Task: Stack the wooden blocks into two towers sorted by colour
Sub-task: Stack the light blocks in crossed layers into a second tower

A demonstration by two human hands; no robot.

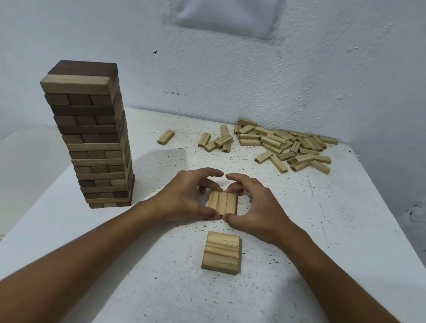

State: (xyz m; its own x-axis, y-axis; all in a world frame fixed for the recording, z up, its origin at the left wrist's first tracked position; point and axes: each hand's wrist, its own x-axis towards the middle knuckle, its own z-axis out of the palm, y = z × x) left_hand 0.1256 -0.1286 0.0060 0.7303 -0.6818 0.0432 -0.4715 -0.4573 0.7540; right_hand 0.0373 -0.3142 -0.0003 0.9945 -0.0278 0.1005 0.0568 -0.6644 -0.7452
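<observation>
Head view has both hands cupped around a row of three light blocks (222, 202) lying side by side on the counter (332, 229). Left hand (188, 198) and right hand (256, 211) curl in from either side, thumbs at the near edge, fingertips nearly meeting behind it. Just nearer than that row sits another flat set of light blocks (222, 252). Left of it stands the tall tower (89, 132), and the loose pile (283, 147) lies behind to the right.

One tall tower (94, 136), two three-block layers (222, 202) (222, 252), one loose pile (283, 146), two hands (186, 198) (257, 209).
</observation>
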